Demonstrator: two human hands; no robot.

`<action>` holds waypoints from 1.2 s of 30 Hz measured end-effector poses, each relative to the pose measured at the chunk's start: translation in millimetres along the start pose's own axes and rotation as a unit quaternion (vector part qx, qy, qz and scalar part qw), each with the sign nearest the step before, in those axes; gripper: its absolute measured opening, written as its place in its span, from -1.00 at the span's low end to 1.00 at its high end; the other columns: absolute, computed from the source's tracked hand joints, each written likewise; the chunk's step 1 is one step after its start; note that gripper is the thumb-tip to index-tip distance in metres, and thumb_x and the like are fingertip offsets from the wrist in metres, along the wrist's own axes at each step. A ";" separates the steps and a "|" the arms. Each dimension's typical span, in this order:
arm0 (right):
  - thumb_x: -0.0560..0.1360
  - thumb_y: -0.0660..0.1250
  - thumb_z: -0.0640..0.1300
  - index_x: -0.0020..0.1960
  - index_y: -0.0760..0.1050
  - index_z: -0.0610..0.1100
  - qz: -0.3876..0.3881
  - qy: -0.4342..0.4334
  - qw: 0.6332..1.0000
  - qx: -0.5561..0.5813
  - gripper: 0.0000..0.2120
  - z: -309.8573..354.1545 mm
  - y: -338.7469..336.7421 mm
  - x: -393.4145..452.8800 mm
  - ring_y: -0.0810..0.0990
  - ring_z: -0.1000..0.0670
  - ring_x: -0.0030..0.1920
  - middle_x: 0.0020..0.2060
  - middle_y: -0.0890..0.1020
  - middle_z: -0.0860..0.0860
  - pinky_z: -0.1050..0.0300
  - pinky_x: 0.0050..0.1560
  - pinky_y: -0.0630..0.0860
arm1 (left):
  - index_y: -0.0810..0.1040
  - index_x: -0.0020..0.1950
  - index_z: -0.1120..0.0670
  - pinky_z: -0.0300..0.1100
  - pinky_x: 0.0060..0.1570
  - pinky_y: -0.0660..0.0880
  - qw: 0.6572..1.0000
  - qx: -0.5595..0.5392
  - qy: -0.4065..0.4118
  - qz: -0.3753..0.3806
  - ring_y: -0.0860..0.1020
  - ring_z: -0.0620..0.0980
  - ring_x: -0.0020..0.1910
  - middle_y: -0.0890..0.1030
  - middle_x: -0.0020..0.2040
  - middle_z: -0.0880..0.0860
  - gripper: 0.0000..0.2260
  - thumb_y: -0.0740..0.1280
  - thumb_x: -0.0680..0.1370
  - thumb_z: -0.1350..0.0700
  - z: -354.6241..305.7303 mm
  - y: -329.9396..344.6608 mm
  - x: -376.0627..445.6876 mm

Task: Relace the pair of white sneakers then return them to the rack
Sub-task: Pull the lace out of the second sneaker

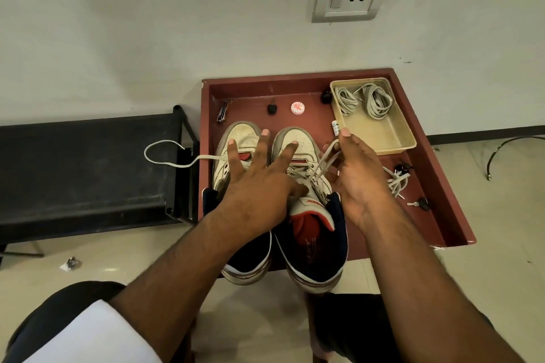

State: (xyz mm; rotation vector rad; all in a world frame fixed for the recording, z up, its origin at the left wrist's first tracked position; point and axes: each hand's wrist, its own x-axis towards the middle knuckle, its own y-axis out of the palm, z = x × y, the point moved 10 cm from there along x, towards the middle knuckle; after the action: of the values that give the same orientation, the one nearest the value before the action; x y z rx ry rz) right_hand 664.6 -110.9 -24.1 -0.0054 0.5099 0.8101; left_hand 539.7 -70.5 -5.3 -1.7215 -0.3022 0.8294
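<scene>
Sneakers (295, 186) lie under the splayed left hand (253, 186); the right hand (358, 177) pinches a lace (326, 158).

Red-brown tray table (460, 227), pair of white sneakers (306, 156), beige tray (404, 138) of laces, loose lace bundle (396, 181), keys (420, 203)

Head camera looks steeply down, close over the hands (259, 186).
</scene>
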 end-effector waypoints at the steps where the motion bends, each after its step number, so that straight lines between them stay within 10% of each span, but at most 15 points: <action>1: 0.62 0.22 0.03 -0.20 0.47 -0.11 0.004 0.003 0.999 0.048 -0.71 0.1 1.2 -1.0 0.54 0.04 -0.30 -0.34 0.56 -0.02 0.16 -0.25 0.53 | 0.46 0.32 -0.35 0.42 0.23 -0.48 1.000 0.007 0.000 0.002 -0.45 0.25 0.48 -0.28 0.60 -0.04 -0.66 0.25 0.62 0.02 0.9 0.9 0.0; 9: 0.38 0.46 0.05 -0.12 0.43 -0.06 0.014 -0.006 0.997 0.074 -0.73 5.8 -9.3 4.5 0.53 0.06 -0.35 -0.35 0.54 0.03 0.16 -0.27 0.51 | -0.03 0.49 -0.45 0.51 0.29 -0.36 0.998 0.049 -0.002 0.040 -0.50 0.30 0.45 -0.45 0.54 0.00 -0.48 0.07 0.68 0.04 11.6 13.8 -0.4; 14: 0.42 0.49 -0.25 -0.07 0.52 -0.01 -0.019 -0.168 0.925 -0.339 -0.77 35.8 -18.1 6.0 0.51 0.06 -0.32 -0.32 0.52 0.03 0.11 -0.22 0.53 | -0.07 0.49 -0.46 0.50 0.29 -0.38 0.998 0.045 -0.003 0.043 -0.51 0.28 0.44 -0.46 0.54 -0.02 -0.39 0.08 0.66 0.14 14.6 13.9 -0.4; 21: 0.52 0.41 -0.13 -0.19 0.62 -0.23 0.120 -0.016 0.891 -0.437 -0.82 4.3 -7.5 0.9 0.36 0.21 -0.68 -0.70 0.41 0.16 0.43 -0.64 0.21 | -0.06 0.49 -0.45 0.51 0.29 -0.37 0.998 0.040 -0.004 0.045 -0.51 0.28 0.44 -0.46 0.54 0.00 -0.36 0.11 0.65 0.17 14.3 15.7 0.9; 28: 0.50 0.41 -0.25 -0.11 0.62 -0.24 0.143 0.059 0.897 -0.415 -0.95 -8.8 -9.4 -3.3 0.46 0.27 -0.53 -0.36 0.59 0.03 0.44 -0.53 0.31 | -0.06 0.47 -0.48 0.51 0.30 -0.34 0.998 0.033 -0.004 0.045 -0.52 0.26 0.44 -0.46 0.53 -0.03 -0.30 0.14 0.63 0.22 15.8 18.0 2.7; 33: 0.59 0.26 -0.23 -0.12 0.52 -0.08 0.001 -0.024 0.998 -0.052 -0.86 25.2 -36.0 11.3 0.57 -0.01 -0.16 -0.20 0.65 -0.01 0.16 -0.17 0.46 | -0.03 0.46 -0.50 0.50 0.28 -0.38 0.999 0.021 -0.004 0.047 -0.53 0.23 0.44 -0.43 0.54 -0.05 -0.26 0.16 0.60 0.26 17.7 19.9 2.7; 36: 0.53 0.26 -0.13 -0.08 0.50 -0.12 0.014 -0.057 0.943 0.329 -0.92 44.2 -50.6 12.3 0.65 0.00 -0.16 -0.15 0.67 -0.04 0.07 -0.01 0.60 | 0.02 0.45 -0.50 0.50 0.29 -0.37 0.999 0.018 -0.002 0.047 -0.51 0.24 0.45 -0.40 0.56 -0.04 -0.28 0.15 0.61 0.26 16.5 18.9 3.4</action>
State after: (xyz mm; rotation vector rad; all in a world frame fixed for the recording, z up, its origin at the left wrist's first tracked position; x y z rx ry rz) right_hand 725.9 -129.0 -0.1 0.6650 0.6505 0.6317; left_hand 527.2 -62.4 -25.8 -1.7105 -0.2092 0.9009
